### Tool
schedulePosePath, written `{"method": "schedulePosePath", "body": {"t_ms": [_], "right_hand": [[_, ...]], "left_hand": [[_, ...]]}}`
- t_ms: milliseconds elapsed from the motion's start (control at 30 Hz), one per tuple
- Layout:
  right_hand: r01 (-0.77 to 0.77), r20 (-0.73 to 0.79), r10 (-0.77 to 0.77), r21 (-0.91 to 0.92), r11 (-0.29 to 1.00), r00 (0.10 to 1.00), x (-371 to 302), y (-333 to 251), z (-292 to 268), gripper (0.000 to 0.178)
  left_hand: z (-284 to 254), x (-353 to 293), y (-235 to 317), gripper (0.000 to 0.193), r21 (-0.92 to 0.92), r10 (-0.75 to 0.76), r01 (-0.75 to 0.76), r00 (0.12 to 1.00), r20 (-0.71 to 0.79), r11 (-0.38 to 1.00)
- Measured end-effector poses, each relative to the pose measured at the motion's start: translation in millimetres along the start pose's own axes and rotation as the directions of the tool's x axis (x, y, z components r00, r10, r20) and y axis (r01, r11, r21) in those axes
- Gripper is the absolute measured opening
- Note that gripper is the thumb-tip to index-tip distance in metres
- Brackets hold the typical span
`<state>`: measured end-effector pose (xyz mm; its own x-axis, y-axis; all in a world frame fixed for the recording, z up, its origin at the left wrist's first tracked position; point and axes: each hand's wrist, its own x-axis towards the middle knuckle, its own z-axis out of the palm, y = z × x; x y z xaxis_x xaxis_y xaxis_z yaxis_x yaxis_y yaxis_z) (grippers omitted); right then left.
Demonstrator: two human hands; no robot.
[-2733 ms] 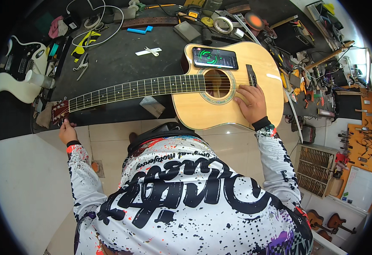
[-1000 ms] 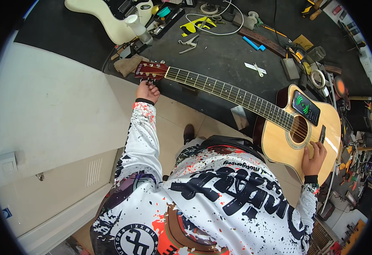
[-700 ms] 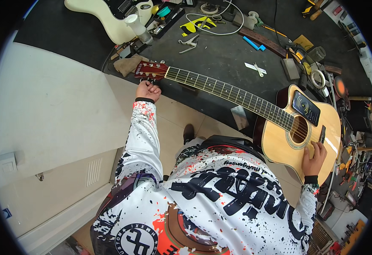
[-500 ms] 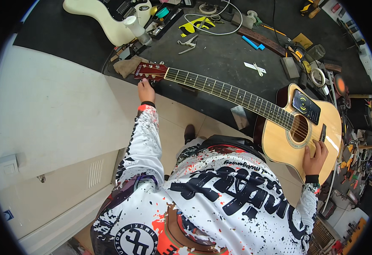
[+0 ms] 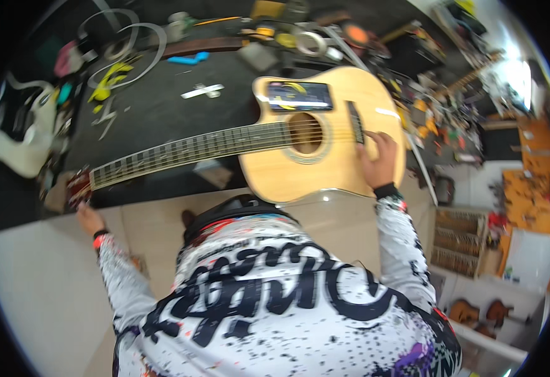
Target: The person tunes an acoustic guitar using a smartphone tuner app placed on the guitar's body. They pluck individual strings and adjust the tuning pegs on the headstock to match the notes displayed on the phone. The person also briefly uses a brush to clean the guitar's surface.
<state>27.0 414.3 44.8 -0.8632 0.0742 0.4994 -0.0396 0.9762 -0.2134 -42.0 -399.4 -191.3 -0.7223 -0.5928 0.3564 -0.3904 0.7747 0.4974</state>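
Observation:
An acoustic guitar (image 5: 265,179) with a pale wooden top lies face up, its neck pointing left over the dark workbench (image 5: 155,113). My left hand (image 5: 90,220) is closed at the near edge of the red headstock (image 5: 79,182), fingers pinched at a tuning peg; blur softens the detail. Beside the bridge (image 5: 355,122), my right hand (image 5: 380,162) is open, fingertips at the strings and palm over the guitar's top. A phone (image 5: 299,96) with a lit dark screen and yellow arcs rests on the body above the sound hole (image 5: 305,132).
A tan cloth (image 5: 55,193) lies by the headstock. Further left is a white guitar body (image 5: 20,151). Along the back are a blue string winder (image 5: 189,58), tape rolls (image 5: 311,44) and a coiled cable (image 5: 162,41). Crowded tools (image 5: 438,122) and hanging guitars (image 5: 463,311) are at right.
My view has swung to the right, so the guitar, bench and hands sit further left. Both hands keep their places, the left at the headstock and the right by the bridge.

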Motion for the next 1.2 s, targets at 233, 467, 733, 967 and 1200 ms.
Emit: {"method": "schedulePosePath", "body": {"t_ms": [233, 467, 733, 967, 1200], "right_hand": [[-0.174, -0.015, 0.174, -0.078, 0.982, 0.985, -21, 11, -26, 0.035], [-0.164, 0.041, 0.166, -0.054, 0.985, 0.985, -23, 18, -19, 0.033], [-0.2, 0.054, 0.203, -0.049, 0.979, 0.978, -21, 20, -17, 0.032], [-0.16, 0.035, 0.161, -0.037, 0.986, 0.986, -21, 18, -12, 0.03], [-0.087, 0.109, 0.087, -0.008, 0.996, 0.99, -13, 3, -9, 0.029]], "left_hand": [[-18, 25, 57, 0.023, -0.522, -0.285, 0.826, 0.459, 0.842, -0.213], [-28, -9, 89, 0.041, -0.278, -0.414, 0.468, 0.88, 0.234, 0.839], [-28, 13, 95, 0.023, -0.587, -0.455, 0.774, 0.445, 0.771, -0.238], [-28, 5, 98, 0.03, -0.575, -0.472, 0.816, 0.532, 0.703, 0.063], [-14, -21, 82, 0.051, -0.03, -0.027, 0.027, 1.0, -0.007, 0.999]]}}
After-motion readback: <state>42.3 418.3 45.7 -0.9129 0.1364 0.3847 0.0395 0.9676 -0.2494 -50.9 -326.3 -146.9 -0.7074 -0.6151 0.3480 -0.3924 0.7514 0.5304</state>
